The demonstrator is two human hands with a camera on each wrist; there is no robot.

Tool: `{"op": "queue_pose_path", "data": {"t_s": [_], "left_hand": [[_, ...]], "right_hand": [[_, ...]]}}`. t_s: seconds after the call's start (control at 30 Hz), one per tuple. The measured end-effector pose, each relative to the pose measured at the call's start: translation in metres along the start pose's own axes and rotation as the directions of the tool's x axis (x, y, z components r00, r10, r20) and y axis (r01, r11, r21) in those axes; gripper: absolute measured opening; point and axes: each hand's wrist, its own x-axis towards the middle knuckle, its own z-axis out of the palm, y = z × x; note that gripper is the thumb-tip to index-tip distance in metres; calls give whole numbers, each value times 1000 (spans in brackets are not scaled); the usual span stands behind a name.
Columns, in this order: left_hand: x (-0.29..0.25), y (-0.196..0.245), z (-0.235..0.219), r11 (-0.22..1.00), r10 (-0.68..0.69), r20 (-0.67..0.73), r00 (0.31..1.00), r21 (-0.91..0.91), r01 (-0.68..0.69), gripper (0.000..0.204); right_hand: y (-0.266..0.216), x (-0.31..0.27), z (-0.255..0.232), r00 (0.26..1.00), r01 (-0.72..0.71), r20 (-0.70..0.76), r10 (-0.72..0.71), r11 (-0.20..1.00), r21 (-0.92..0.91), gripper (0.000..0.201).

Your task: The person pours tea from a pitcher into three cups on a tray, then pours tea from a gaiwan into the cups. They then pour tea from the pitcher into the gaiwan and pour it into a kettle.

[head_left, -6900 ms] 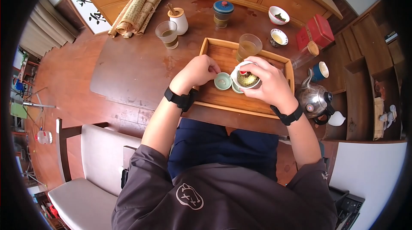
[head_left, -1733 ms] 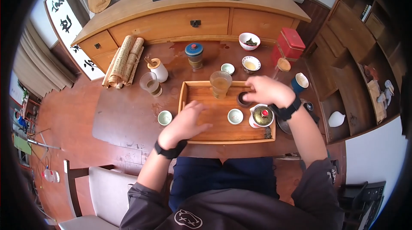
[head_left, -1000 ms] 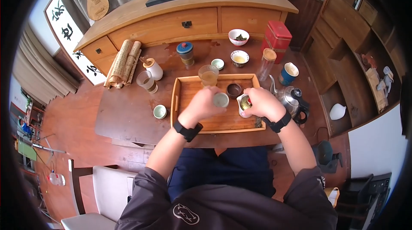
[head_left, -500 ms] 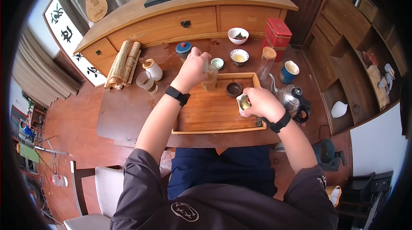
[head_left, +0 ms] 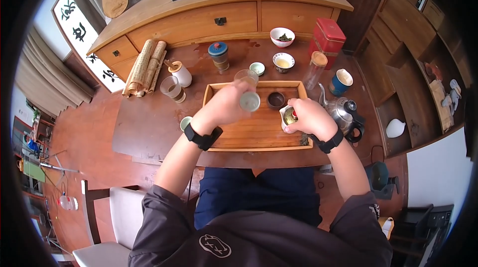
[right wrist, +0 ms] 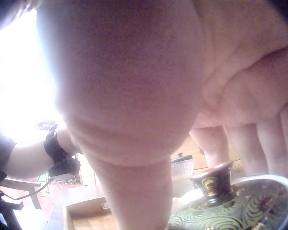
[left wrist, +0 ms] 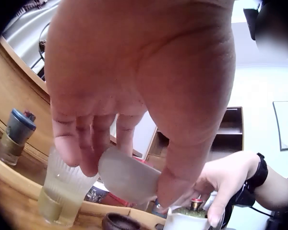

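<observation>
My left hand pinches a small pale green teacup between thumb and fingers, held over the tray. In the left wrist view that teacup is tilted. Behind it stands a ribbed glass with tea-coloured liquid, partly hidden by the hand. My right hand grips a white gaiwan at the tray's right side, thumb on the near side and fingers across. Its patterned green lid with a red-topped knob shows in the right wrist view. A dark brown small bowl sits between the hands.
The wooden tray has raised edges. A steel kettle, blue cup, corked glass tube and red tin stand right. Behind are two bowls, another green teacup and a blue-lidded cup.
The right hand has set the gaiwan down on the tray. My left hand has picked up the teacup, reached to the ribbed glass, and come back toward the tray's middle.
</observation>
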Motion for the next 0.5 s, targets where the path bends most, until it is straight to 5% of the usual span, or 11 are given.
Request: {"op": "queue_pose_path", "data": {"t_s": [0.17, 0.5], "left_hand": [[-21, -26, 33, 998, -58, 193, 979, 30, 53, 51], [-37, -34, 54, 985, -172, 361, 917, 45, 167, 64]], "right_hand": [[-2, 0, 0, 1000, -5, -2, 5, 1000, -8, 57], [-3, 2, 0, 1000, -21, 13, 22, 999, -48, 60]]}}
